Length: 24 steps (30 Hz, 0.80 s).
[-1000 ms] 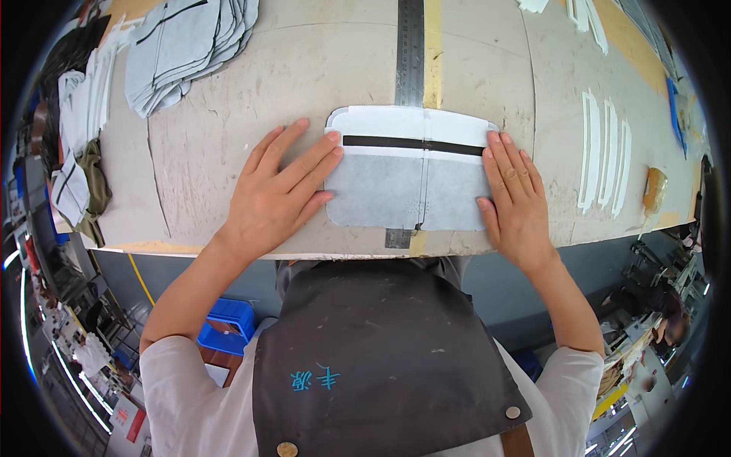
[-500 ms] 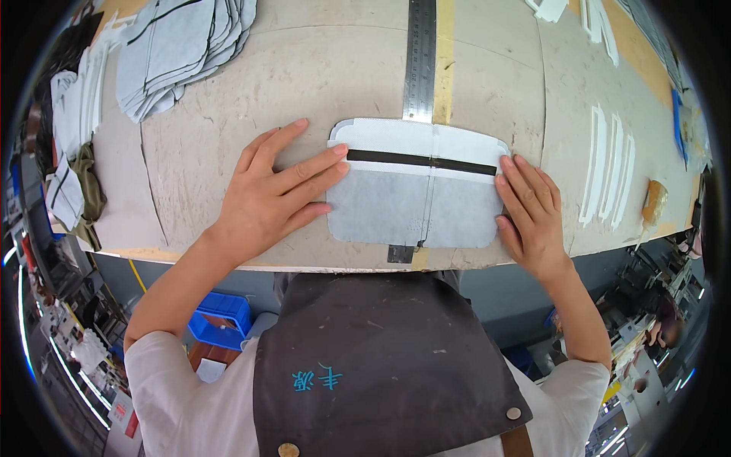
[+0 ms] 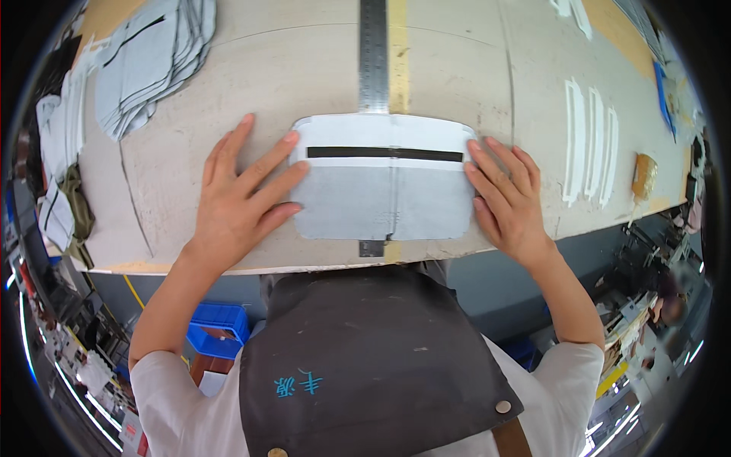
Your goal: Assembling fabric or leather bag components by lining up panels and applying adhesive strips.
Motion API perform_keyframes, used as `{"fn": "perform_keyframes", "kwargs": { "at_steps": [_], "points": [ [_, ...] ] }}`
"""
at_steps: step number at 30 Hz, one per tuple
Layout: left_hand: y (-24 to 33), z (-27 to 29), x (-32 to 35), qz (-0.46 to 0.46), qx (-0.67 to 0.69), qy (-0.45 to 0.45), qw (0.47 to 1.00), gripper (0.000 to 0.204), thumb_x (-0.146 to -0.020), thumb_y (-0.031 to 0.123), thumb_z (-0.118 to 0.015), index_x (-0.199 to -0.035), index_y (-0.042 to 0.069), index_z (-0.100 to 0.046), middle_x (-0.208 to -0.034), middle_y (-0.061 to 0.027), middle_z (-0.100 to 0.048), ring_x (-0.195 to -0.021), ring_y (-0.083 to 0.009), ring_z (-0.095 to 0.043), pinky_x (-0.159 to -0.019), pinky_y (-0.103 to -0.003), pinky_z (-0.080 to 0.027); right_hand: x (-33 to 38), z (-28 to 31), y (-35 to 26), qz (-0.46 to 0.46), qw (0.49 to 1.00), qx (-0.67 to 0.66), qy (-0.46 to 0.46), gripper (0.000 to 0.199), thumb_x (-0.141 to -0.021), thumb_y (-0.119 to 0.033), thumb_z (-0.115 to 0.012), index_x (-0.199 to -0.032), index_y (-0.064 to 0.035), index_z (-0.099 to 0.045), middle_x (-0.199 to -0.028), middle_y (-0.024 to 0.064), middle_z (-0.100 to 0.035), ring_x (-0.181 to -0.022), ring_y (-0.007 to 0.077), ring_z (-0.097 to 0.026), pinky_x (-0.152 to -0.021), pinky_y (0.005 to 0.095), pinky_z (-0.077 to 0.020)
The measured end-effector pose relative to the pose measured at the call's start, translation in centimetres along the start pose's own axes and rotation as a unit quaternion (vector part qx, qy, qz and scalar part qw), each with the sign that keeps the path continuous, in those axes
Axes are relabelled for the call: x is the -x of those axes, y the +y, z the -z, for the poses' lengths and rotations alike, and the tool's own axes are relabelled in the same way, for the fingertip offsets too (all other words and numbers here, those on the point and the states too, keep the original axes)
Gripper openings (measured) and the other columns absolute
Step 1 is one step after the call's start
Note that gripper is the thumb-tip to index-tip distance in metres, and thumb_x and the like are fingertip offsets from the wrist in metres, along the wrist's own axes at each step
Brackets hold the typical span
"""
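Observation:
A grey fabric panel (image 3: 343, 199) with rounded corners lies flat across a metal ruler (image 3: 374, 65) on the worktable (image 3: 251, 68). A white strip (image 3: 381, 135) runs along its far part, with a long black slot (image 3: 422, 154) in it. My left hand (image 3: 240, 194) is open, fingers spread, with its fingertips at the panel's left edge. At the right edge, my right hand (image 3: 509, 194) rests with fingers stretched out and fingertips touching the panel. The ruler's near end shows below the panel; its middle is hidden under it.
Stacked grey panels (image 3: 145, 65) lie at the far left, near white strips (image 3: 65, 126). Several narrow white frames (image 3: 592, 145) are on the right, next to a brown tape-wrapped object (image 3: 644, 177). Yellow tape (image 3: 398, 53) runs beside the ruler. A blue crate (image 3: 217, 329) stands below the table.
The whole view has shifted and turned slightly, so the panel and table appear farther left. Both hands remain at the panel's two side edges.

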<state>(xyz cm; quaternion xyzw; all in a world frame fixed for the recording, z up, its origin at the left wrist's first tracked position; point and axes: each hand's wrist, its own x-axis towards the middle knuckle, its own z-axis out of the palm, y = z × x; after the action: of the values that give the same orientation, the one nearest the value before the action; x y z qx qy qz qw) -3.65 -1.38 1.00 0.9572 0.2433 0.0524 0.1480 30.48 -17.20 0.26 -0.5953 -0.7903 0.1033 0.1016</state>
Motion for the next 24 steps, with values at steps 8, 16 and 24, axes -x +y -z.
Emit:
{"fn": "perform_keyframes", "kwargs": {
  "at_steps": [8,16,24],
  "points": [
    [2.0,-0.2,-1.9,0.017,0.072,0.034,0.997,0.035,-0.077,0.002,-0.069,-0.112,0.002,-0.065,-0.136,-0.0131,-0.057,-0.133,-0.0391,-0.044,-0.106,-0.045,-0.038,0.1,-0.4,-0.5,-0.016,0.998,-0.025,0.047,0.042,-0.078,-0.004,-0.065,-0.12,-0.0049,-0.063,-0.141,0.0081,-0.054,-0.133,0.0309,-0.046,-0.109,0.0477,-0.0331],
    [5.0,-2.3,-4.1,-0.089,0.098,0.067,0.989,0.037,-0.072,0.001,-0.074,-0.109,0.002,-0.067,-0.125,-0.0099,-0.062,-0.112,-0.0328,-0.056,-0.088,-0.041,-0.05,-0.1,-0.4,-1.4,-0.03,0.999,-0.002,0.038,0.045,-0.076,-0.003,-0.065,-0.121,-0.0075,-0.065,-0.139,0.0044,-0.056,-0.131,0.0292,-0.046,-0.107,0.0463,-0.0341],
    [2.5,-2.4,0.3,0.004,0.009,0.118,0.993,0.038,-0.071,-0.001,-0.074,-0.108,-0.003,-0.067,-0.12,-0.0152,-0.063,-0.107,-0.0326,-0.06,-0.087,-0.04,-0.052,-0.8,-0.7,-1.4,-0.034,0.995,-0.005,0.092,0.037,-0.069,-0.001,-0.071,-0.106,-0.0067,-0.067,-0.132,0.0067,-0.058,-0.121,0.0317,-0.051,-0.098,0.0441,-0.0413]
  ]
}}
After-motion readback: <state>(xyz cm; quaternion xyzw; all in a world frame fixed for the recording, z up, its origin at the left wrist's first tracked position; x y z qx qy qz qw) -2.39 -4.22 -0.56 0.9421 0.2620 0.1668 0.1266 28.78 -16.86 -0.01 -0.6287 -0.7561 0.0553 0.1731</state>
